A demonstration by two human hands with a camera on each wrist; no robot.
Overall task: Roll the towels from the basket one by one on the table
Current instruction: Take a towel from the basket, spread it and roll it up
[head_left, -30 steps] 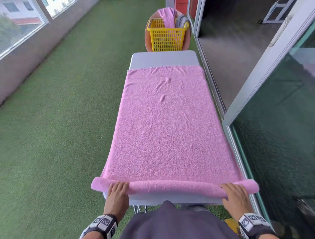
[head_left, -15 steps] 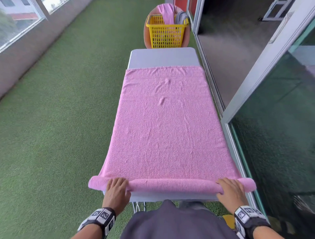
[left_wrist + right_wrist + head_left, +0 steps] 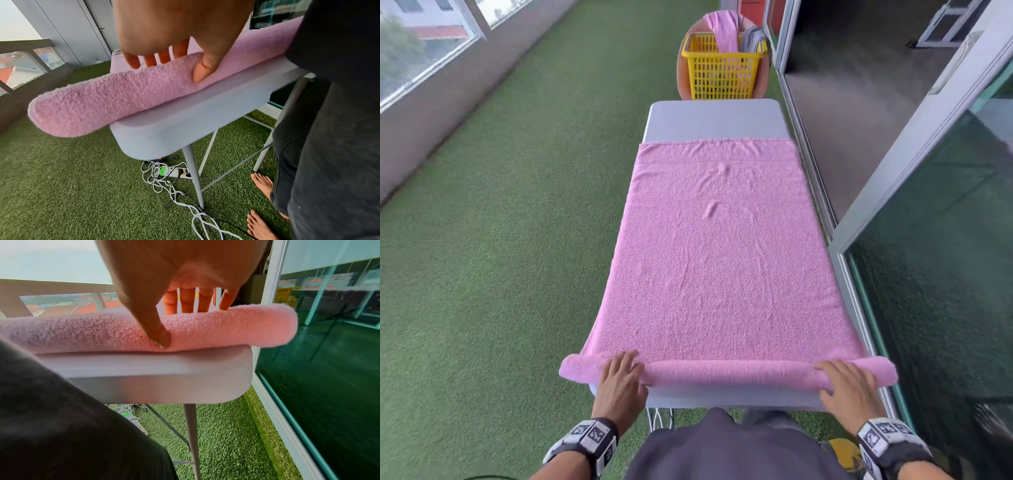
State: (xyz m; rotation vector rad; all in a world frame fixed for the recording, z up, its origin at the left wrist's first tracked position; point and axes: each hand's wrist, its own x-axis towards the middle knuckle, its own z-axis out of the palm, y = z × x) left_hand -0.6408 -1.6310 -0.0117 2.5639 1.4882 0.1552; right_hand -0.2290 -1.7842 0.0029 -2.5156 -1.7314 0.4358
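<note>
Green artificial turf floor (image 3: pixel 500 240) — daylight windows (image 3: pixel 421 51) left, glass doors (image 3: pixel 945 274) right.

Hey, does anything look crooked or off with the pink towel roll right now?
The roll runs fairly straight along the table's near edge, but both ends overhang the sides. Small wrinkles crease the flat part farther up. Left hand and right hand each grip the roll, thumbs underneath. Nothing is spilled or damaged.
</note>
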